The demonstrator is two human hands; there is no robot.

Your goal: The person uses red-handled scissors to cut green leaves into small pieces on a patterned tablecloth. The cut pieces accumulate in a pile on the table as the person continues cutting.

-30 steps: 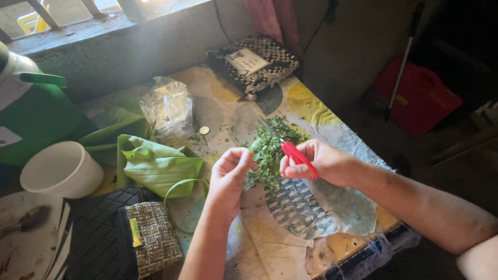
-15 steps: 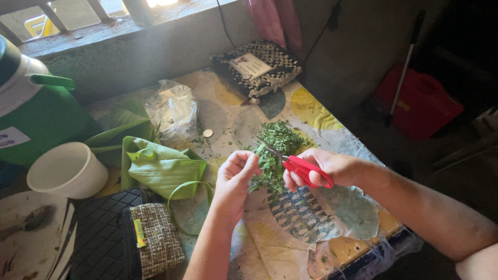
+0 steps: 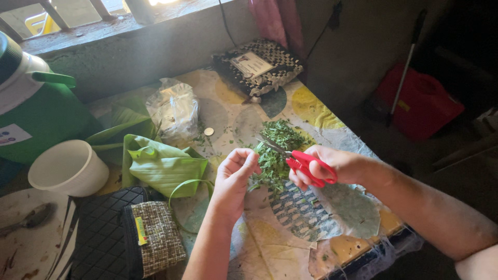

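- right hand (image 3: 332, 166) grips red scissors (image 3: 306, 167), blades pointing at the herb pile (image 3: 277, 148)
- left hand (image 3: 236, 173) pinched narrow on a bit of greens at the pile's near-left edge
- pile sits mid table (image 3: 316, 111), much of it already in small bits, scraps scattered around it
- folded leaves (image 3: 161, 166) left of pile, uncut
- plastic bag (image 3: 174, 109) and coin (image 3: 208, 131) beyond pile, leftward
- white bowl (image 3: 67, 168) far left of pile

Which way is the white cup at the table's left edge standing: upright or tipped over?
Upright. The white cup stands on its base with its round mouth facing up, beside the folded green leaf; nothing can be seen inside it.
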